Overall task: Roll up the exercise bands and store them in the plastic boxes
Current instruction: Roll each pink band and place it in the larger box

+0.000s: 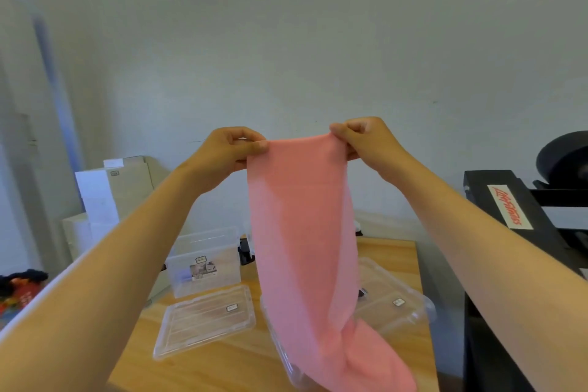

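Band [302, 232] edge between pinching fingers [254, 145]

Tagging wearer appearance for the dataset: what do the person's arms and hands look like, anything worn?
Left arm and right arm are bare, with no sleeves in view. Left hand and right hand are ungloved; no watch, ring or bracelet shows.

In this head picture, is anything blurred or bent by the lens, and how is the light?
Head view: soft, even light, no hard shadows; the wide lens bows straight lines near the frame's edges; the pink band, the left hand and the right hand are fairly sharp; the clear box and lid look slightly soft.
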Available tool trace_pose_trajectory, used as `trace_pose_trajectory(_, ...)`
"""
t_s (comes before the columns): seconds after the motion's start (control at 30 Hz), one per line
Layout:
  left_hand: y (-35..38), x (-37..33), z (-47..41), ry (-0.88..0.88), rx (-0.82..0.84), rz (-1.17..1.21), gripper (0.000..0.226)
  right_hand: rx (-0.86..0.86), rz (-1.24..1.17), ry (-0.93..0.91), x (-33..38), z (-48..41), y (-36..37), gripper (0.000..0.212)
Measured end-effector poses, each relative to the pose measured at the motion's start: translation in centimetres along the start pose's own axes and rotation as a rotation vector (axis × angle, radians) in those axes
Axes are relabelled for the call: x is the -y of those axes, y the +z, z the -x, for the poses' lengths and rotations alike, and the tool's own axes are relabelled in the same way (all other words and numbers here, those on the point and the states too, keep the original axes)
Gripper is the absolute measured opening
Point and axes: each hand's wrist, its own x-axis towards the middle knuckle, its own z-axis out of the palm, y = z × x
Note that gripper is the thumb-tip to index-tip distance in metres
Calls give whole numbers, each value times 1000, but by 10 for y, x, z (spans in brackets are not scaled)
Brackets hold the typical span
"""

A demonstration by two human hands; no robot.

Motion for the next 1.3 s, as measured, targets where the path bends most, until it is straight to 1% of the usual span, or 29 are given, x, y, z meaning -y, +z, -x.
trace_pose_trajectory(0.1, -2, -10, 1, 10, -1, -22, 10, 11, 9, -28, 10, -3, -4, 44)
trace_pose_trajectory(0.27, -3, -29, 5, 69, -27, -59, 17, 14, 50, -46, 24, -2, -8, 47)
trace_pose_trajectory(0.3, -3, -32, 7, 70, -19, -49, 17, 15, 45, -40, 26, 0, -8, 47)
trace_pose_trajectory(0.4, -6, -31, 14, 37, 50, -24, 13, 49, 6, 2, 26, 9, -10, 38)
trace_pose_trajectory(0.43, -7, -27, 16, 19, 76, -17, 14, 72, -2, 28, 22, 11, -9, 38)
trace_pose_trajectory(0.5, -9, -9, 16, -27, 110, -13, 17, 115, 4, 102, 6, 14, -5, 45)
trace_pose_trajectory(0.57, -9, 22, 12, -97, 133, -32, 14, 174, 14, 201, -21, 16, 5, 50)
trace_pose_trajectory(0.67, -3, 90, 0, -213, 119, -109, 6, 259, 101, 345, -81, 17, 31, 42)
trace_pose_trajectory(0.8, 16, 192, -12, -303, -71, -236, 14, 134, 273, 432, -180, 18, 78, 34)
trace_pose_trajectory(0.83, 22, 215, -11, -322, -77, -258, 14, 149, 309, 446, -198, 24, 89, 31)
trace_pose_trajectory(0.9, 34, 249, 0, -352, -20, -298, 17, 231, 311, 478, -220, 42, 105, 25)
trace_pose_trajectory(1.0, 49, 274, 23, -389, 103, -309, 24, 329, 290, 477, -232, 69, 114, 27)
trace_pose_trajectory(1.07, 59, 278, 40, -407, 161, -297, 21, 364, 289, 484, -236, 83, 116, 28)
trace_pose_trajectory(1.17, 77, 274, 70, -378, 207, -261, 20, 403, 220, 488, -229, 107, 113, 23)
trace_pose_trajectory(1.23, 88, 269, 98, -330, 249, -282, 22, 488, 199, 458, -216, 131, 107, 22)
trace_pose_trajectory(1.3, 96, 266, 132, -300, 279, -359, 26, 610, 246, 412, -203, 157, 99, 24)
